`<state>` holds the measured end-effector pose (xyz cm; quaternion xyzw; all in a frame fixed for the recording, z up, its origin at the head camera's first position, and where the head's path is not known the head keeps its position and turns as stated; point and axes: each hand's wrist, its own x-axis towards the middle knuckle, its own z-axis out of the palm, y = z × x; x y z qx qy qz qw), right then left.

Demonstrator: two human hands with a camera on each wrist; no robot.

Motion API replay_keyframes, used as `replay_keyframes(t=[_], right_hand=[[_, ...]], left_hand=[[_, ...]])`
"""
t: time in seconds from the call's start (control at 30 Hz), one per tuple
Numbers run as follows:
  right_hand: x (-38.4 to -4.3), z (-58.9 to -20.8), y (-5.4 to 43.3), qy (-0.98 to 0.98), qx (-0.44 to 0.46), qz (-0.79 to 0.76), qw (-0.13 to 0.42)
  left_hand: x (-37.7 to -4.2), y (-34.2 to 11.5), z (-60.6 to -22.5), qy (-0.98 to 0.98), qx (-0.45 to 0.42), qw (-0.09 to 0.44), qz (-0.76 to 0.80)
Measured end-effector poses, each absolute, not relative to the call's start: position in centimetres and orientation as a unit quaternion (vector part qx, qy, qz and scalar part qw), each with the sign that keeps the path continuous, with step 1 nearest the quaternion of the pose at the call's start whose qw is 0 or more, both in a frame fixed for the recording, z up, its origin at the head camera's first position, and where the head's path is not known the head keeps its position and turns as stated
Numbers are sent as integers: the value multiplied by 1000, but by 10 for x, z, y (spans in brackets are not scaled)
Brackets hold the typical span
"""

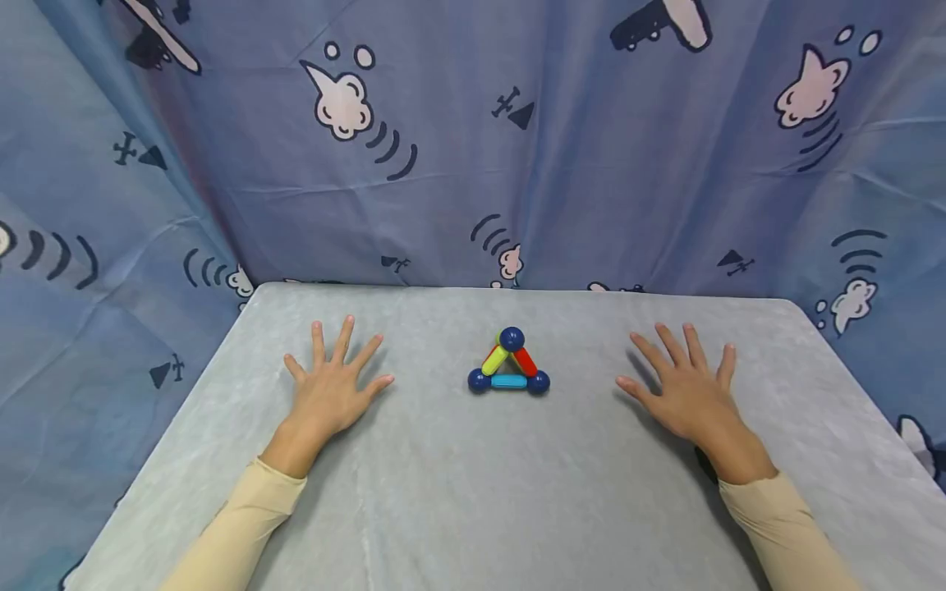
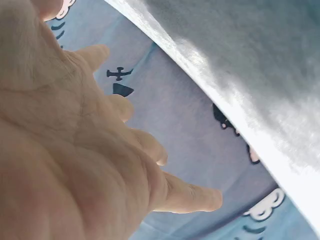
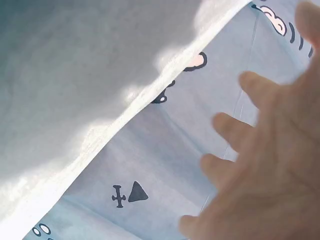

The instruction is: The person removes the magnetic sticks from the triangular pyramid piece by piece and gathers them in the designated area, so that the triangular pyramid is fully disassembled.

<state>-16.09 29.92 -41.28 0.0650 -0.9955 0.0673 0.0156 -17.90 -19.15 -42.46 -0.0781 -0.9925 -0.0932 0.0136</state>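
A small magnetic-stick figure (image 1: 510, 363) stands in the middle of the table. Dark blue balls mark its corners: one on top (image 1: 512, 338), one at the lower left (image 1: 479, 381) and one at the lower right (image 1: 539, 382). A light blue stick (image 1: 509, 382) joins the lower two, with yellow-green and red sticks sloping up to the top ball. To the figure's left, my left hand (image 1: 334, 394) is held palm down with its fingers spread, holding nothing. My right hand (image 1: 691, 396) mirrors it on the other side, also spread and holding nothing. Both hands stay apart from the figure.
A pale grey cloth covers the table (image 1: 443, 492), whose far edge runs close to a blue patterned curtain (image 1: 443, 205). More of this curtain hangs at both sides. Light sleeves (image 1: 244, 517) cover both forearms.
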Motion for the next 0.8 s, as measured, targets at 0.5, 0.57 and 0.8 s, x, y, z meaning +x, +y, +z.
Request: replay_keyframes(t=[0.5, 0.57, 0.8], right_hand=[[-159, -407, 269, -981, 158, 94, 60], [-160, -406, 261, -978, 165, 108, 63], [-164, -401, 234, -966, 170, 181, 79]], left_hand=[[-186, -182, -417, -987, -145, 30, -69], [-187, -175, -413, -985, -156, 24, -76], [-191, -140, -400, -972, -202, 12, -118]])
